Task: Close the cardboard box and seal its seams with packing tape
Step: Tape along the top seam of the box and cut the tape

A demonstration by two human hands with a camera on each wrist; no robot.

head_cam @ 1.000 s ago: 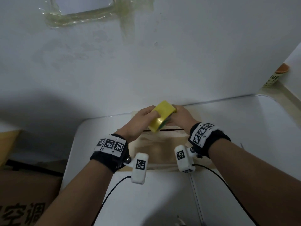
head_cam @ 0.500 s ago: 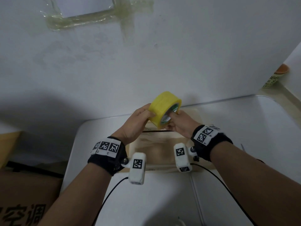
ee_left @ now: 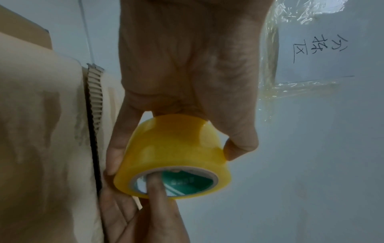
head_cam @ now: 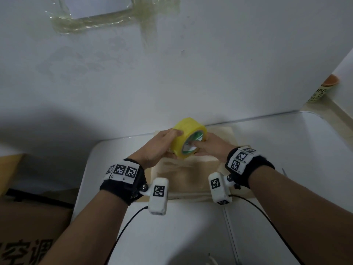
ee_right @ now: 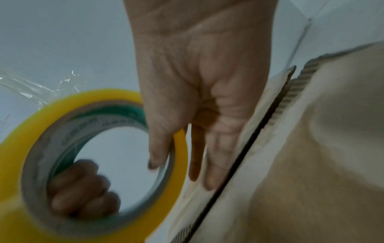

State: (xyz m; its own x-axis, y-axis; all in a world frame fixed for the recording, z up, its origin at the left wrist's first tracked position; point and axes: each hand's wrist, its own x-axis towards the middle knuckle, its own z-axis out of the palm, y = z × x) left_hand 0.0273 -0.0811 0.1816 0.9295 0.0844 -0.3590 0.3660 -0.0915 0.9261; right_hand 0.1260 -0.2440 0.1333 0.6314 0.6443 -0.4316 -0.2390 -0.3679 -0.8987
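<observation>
Above the cardboard box (head_cam: 188, 175), both hands (head_cam: 156, 148) (head_cam: 209, 147) gripping yellow tape roll (head_cam: 188, 139); wall note (ee_left: 320, 47) handwritten 分拣区

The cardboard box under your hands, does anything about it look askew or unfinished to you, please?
Yes: the cardboard box has a dark open gap between its top flaps, with corrugated edge exposed and no fresh tape across it. The tape roll is gripped by the left hand and right hand.
</observation>
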